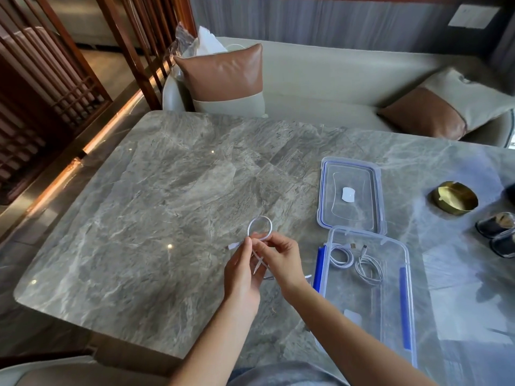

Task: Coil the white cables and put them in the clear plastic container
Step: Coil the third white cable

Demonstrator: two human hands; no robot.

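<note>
Now both hands' fingers (245, 246) (264, 247) pinch one white cable (260, 218) (one loop); the container (405, 302) holds two coils (334, 260) (370, 274).

Surface (167, 190): grey marble, glossy, rounded corners.
Seating: beige sofa (320, 79) behind it, with two brown-and-beige cushions (223, 76).
Left: dark wooden slat screen (55, 65), a warm light strip (111, 126) along its base.
Wall (306, 18): grey panelling.

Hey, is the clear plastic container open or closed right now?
Open. Its lid lies flat on the table beyond the container, and two coiled cables sit uncovered inside.
</note>
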